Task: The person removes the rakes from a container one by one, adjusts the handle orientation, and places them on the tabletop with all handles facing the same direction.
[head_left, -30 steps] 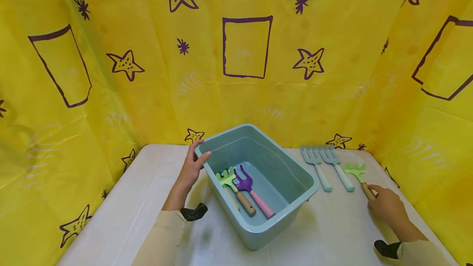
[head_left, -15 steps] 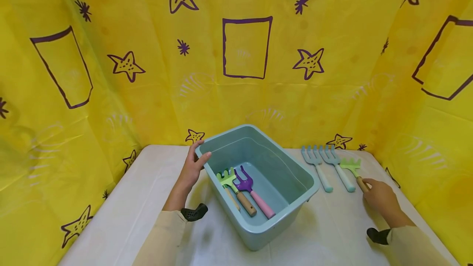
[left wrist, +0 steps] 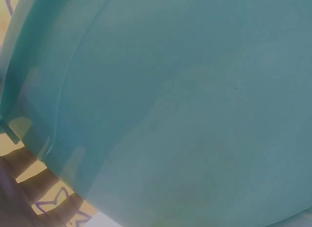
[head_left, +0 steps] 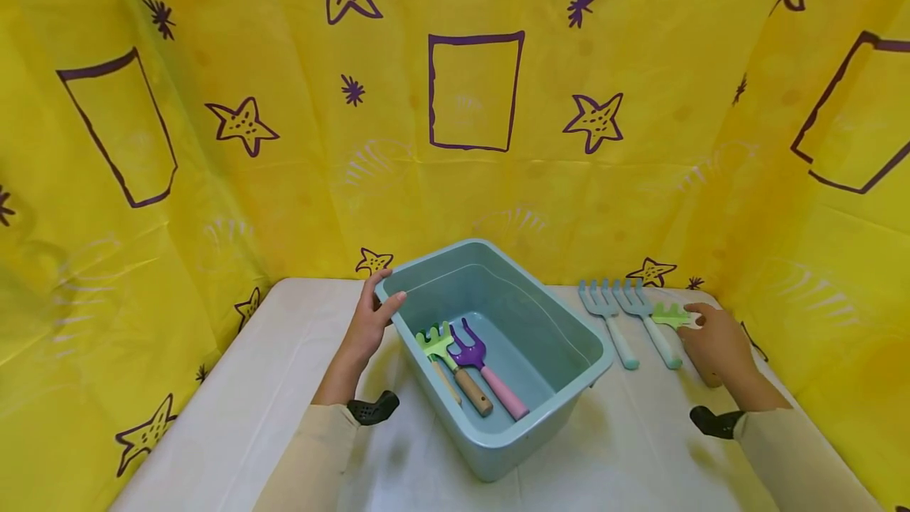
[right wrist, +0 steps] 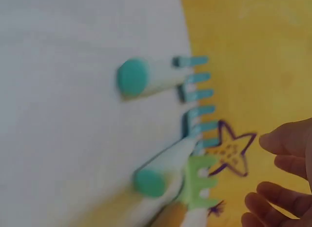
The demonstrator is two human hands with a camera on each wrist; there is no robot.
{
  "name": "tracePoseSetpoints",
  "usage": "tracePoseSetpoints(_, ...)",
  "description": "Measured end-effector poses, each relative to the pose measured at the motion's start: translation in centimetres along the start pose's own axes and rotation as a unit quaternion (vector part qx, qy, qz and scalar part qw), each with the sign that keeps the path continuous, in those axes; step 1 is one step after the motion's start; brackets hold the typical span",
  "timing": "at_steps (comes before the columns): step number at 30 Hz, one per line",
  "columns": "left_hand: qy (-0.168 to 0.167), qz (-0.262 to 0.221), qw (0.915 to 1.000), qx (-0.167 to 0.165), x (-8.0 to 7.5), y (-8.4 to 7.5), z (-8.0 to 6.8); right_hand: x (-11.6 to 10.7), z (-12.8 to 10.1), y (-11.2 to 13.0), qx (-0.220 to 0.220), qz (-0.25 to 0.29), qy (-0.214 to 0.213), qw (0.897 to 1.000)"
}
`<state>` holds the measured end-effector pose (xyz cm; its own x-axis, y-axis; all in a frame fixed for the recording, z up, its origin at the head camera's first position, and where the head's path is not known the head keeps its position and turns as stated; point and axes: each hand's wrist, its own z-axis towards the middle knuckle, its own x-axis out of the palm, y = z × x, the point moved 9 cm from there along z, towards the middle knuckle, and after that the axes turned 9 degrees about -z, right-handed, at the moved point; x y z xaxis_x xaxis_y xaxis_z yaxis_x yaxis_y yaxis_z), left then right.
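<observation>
My left hand (head_left: 366, 326) grips the rim of a blue-green plastic tub (head_left: 600, 366), thumb over the edge. Inside the tub lie a green hand rake (head_left: 472, 391) with a wooden handle, a purple hand fork (head_left: 503, 392) with a pink handle, and another wooden-handled tool (head_left: 446, 382), partly covered. My right hand (head_left: 721, 346) hovers over a second green rake (head_left: 668, 314) on the table, hiding part of it. Its fingers are spread apart and hold nothing in the right wrist view. Two light-blue hand forks (head_left: 617, 336) lie to its left, side by side.
A white cloth covers the table (head_left: 284, 362). Yellow curtains (head_left: 469, 188) with purple starfish drawings stand close behind and at both sides. The left wrist view is filled mostly by the tub wall (left wrist: 170, 105).
My right hand shifted the second green rake leftward, beside the blue forks. It has since let go of the handle and moved up and away. My left hand stays on the tub.
</observation>
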<state>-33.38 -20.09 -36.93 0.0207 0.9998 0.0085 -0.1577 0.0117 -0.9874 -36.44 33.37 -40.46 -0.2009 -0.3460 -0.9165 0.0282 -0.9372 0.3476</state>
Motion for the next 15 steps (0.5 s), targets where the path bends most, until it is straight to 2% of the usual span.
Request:
tracePoseSetpoints(3,0.000,-0.001,1.0000,0.001,0.0,0.0,0.0,-1.0,0.8,1.7,-0.010,0.029,-0.007,1.000)
tracePoseSetpoints(7,0.000,-0.002,1.0000,0.003,0.0,0.0,0.0,-2.2,1.6,4.4,-0.018,0.050,0.004,0.999)
tracePoseSetpoints(14,-0.018,0.012,0.9997,0.011,-1.1,3.0,1.7,-4.1,2.8,9.8,-0.043,0.104,0.001,0.994)
tracePoseSetpoints(15,-0.020,0.015,0.9996,0.011,-1.2,3.0,1.7,-4.3,3.0,10.6,-0.047,0.111,0.002,0.993)
